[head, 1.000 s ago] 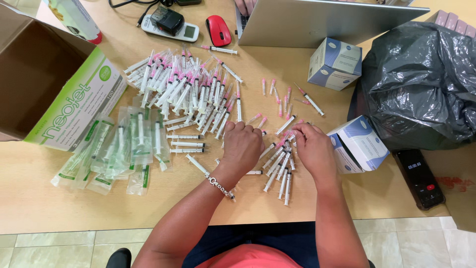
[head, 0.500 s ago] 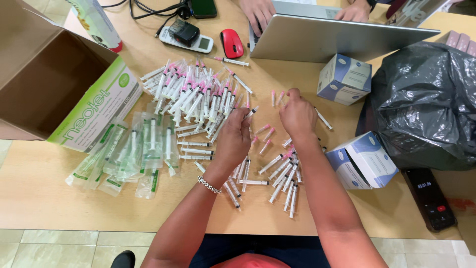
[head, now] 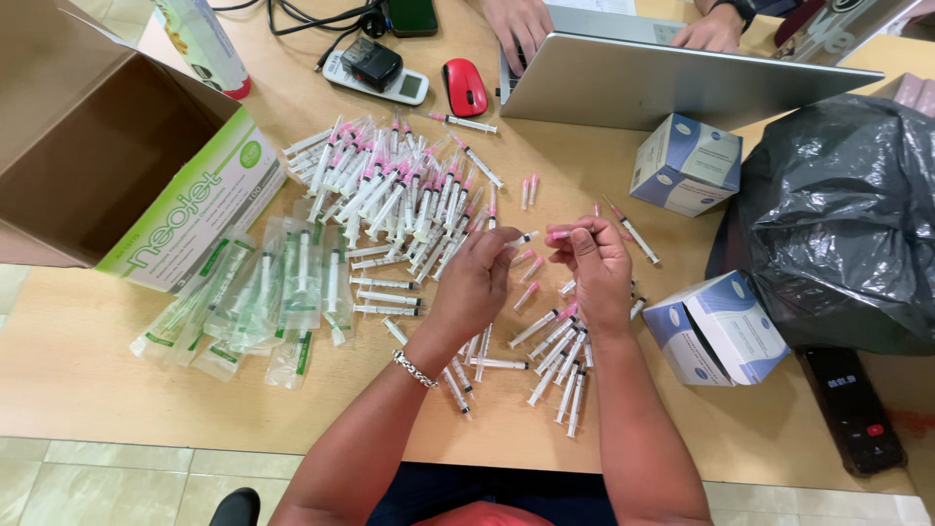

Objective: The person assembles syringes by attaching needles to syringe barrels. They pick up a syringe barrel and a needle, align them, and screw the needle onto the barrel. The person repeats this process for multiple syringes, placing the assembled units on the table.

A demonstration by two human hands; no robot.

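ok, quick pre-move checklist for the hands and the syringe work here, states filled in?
1. Left hand has a syringe in its fingertips: ok.
2. Right hand has a pink cap pinched: ok, though small.
3. Cap and syringe tip joined: cannot tell, they sit close together.
4. Capped pile is apart from the loose syringes by the wrists: ok.
5. Sealed packets are within reach, left of the hands: ok.
6. Other person's hand stays at the laptop, away from the work: ok.
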